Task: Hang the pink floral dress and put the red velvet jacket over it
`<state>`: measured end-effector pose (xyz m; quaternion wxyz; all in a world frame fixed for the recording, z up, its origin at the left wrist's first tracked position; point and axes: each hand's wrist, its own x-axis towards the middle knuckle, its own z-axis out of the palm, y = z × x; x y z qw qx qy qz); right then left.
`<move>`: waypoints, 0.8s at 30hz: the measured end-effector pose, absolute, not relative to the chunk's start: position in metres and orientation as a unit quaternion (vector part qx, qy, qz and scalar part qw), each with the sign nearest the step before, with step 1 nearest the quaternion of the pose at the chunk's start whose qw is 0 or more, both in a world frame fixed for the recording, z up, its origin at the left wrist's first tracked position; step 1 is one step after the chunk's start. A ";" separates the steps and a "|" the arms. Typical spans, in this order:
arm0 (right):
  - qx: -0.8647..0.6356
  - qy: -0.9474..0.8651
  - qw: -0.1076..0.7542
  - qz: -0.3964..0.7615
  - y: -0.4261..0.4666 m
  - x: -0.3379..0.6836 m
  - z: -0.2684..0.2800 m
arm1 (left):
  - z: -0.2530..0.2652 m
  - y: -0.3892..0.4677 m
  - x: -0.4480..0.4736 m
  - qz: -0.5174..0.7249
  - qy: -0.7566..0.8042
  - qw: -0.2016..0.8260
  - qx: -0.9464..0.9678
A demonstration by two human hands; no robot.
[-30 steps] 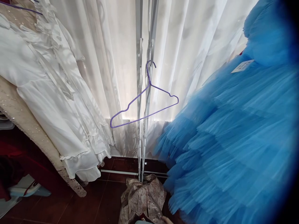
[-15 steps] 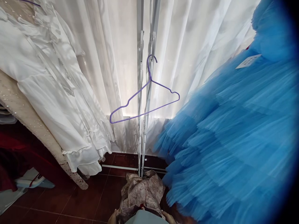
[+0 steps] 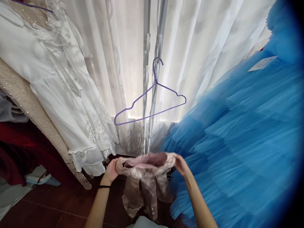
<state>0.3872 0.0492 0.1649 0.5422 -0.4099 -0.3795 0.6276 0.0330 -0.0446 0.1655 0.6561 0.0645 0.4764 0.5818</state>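
A shiny pinkish-beige dress (image 3: 148, 190) with a pink lining hangs between my two hands, its upper opening spread wide. My left hand (image 3: 112, 170) is closed on the left end of that opening, and a dark band circles the wrist. On the opposite end, my right hand (image 3: 181, 164) grips the edge. The garment is slightly blurred. Above it, a purple hanger (image 3: 150, 117) with nothing on it hangs from the grey metal stand (image 3: 146, 72) by its hook.
At right, a layered blue tulle dress (image 3: 237, 142) with a white tag (image 3: 263, 63) fills the side. White dresses (image 3: 59, 95) hang at left beside a sparkly beige garment (image 3: 35, 117). White curtains (image 3: 190, 47) cover the back, above dark red floor tiles (image 3: 71, 202).
Both hands have risen from the bottom edge, lifting the dress and holding its opening apart. The view has shifted slightly, so the hanger sits a little further right.
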 end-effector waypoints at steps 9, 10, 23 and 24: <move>-0.229 -0.463 0.539 0.665 0.072 0.393 0.288 | 0.284 -0.043 0.011 0.767 0.407 0.444 0.222; -0.210 -0.490 0.551 0.642 0.071 0.393 0.300 | 0.294 -0.046 0.008 0.783 0.407 0.393 0.257; -0.195 -0.743 0.552 0.326 0.053 0.415 0.356 | 0.397 -0.017 0.017 0.794 0.374 0.048 0.477; -0.219 -0.745 0.570 0.271 0.055 0.416 0.355 | 0.401 -0.016 0.020 0.786 0.376 0.056 0.488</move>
